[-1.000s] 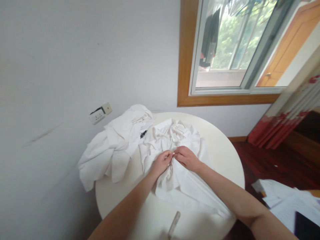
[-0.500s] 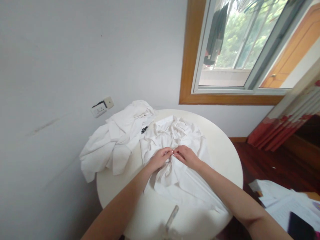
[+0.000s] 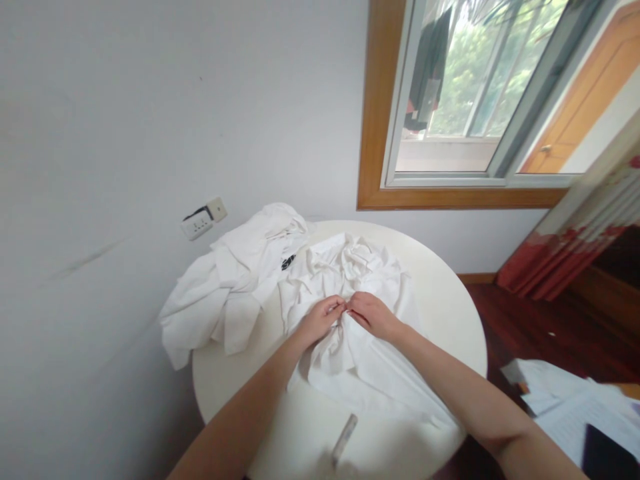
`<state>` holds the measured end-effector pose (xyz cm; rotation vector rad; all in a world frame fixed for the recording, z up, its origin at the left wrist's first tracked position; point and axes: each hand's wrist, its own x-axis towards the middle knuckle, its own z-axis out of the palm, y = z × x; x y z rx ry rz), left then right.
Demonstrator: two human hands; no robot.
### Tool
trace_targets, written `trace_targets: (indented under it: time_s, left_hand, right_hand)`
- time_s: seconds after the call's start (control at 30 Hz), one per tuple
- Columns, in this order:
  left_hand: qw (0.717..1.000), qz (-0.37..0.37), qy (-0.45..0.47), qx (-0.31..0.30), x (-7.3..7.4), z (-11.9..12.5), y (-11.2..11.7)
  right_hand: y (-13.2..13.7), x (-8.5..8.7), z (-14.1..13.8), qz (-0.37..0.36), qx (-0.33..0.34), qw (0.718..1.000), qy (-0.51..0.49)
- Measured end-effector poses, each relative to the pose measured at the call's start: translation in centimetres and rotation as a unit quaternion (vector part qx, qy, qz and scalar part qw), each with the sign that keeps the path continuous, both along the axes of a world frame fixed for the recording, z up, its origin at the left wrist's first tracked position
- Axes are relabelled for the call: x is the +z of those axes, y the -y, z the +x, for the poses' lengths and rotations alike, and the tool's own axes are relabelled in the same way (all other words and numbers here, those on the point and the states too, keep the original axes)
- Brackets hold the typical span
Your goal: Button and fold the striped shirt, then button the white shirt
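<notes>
A white cloth (image 3: 360, 373) lies bunched and wrinkled over the middle of the round white table (image 3: 450, 287). My left hand (image 3: 324, 316) pinches a gathered fold of it from the left. From the right, my right hand (image 3: 373, 315) pinches the same gather, its fingertips meeting those of the left hand. Whether something small sits between the fingertips is too fine to make out. Folds radiate from the pinched spot, and a twisted bunch of the cloth stands up beyond my hands.
Left of the cloth, a second heap of white fabric (image 3: 215, 287) hangs over the table's edge by the wall. A small black patterned item (image 3: 288, 262) lies between the two. Near the front edge is a pale stick-like object (image 3: 345, 437). Papers (image 3: 565, 393) and a dark phone-like slab (image 3: 607, 457) lie at lower right.
The fingertips of my right hand have drawn in closer over the pinched fold. My left hand stays nearly in place, and the view has shifted very slightly.
</notes>
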<state>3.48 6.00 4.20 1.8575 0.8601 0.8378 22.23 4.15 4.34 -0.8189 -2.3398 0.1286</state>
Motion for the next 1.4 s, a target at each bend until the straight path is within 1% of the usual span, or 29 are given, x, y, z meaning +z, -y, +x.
trace_targets:
  time_s: [0.07, 0.23, 0.37, 0.5, 0.67, 0.73, 0.9, 1.07, 1.4]
  left_hand:
    - [1.000, -0.006, 0.005, -0.002, -0.03, 0.00, -0.02]
    - [1.000, -0.005, -0.004, 0.008, 0.21, 0.02, 0.21]
    - [1.000, -0.004, -0.015, 0.009, 0.48, 0.04, 0.45]
    - [1.000, 0.006, -0.020, 0.010, 0.52, 0.06, 0.51]
    - [0.999, 0.013, -0.028, 0.015, 0.41, 0.07, 0.54]
    - [1.000, 0.011, -0.025, 0.013, 0.40, 0.04, 0.58]
    - [1.000, 0.005, -0.023, 0.011, 0.39, 0.08, 0.60]
    - [0.999, -0.010, -0.024, 0.021, 0.30, 0.24, 0.52]
    - [1.000, -0.002, -0.022, 0.017, 0.35, 0.08, 0.61]
  right_hand:
    - [0.07, -0.16, -0.06, 0.001, 0.002, 1.000, -0.004]
    - [0.16, -0.38, -0.10, -0.050, -0.033, 0.996, -0.060]
    - [0.18, -0.37, -0.21, -0.064, -0.042, 0.994, -0.072]
    - [0.22, -0.50, -0.36, -0.055, -0.042, 0.995, -0.077]
    - [0.41, -0.58, -0.40, -0.007, -0.022, 0.998, -0.053]
    - [0.42, -0.58, -0.36, 0.000, -0.021, 0.999, -0.042]
    - [0.18, -0.75, -0.14, -0.022, -0.009, 0.998, -0.056]
    - [0.13, -0.90, -0.08, -0.046, -0.026, 0.995, -0.083]
    - [-0.12, -0.57, -0.20, -0.030, -0.018, 0.997, -0.072]
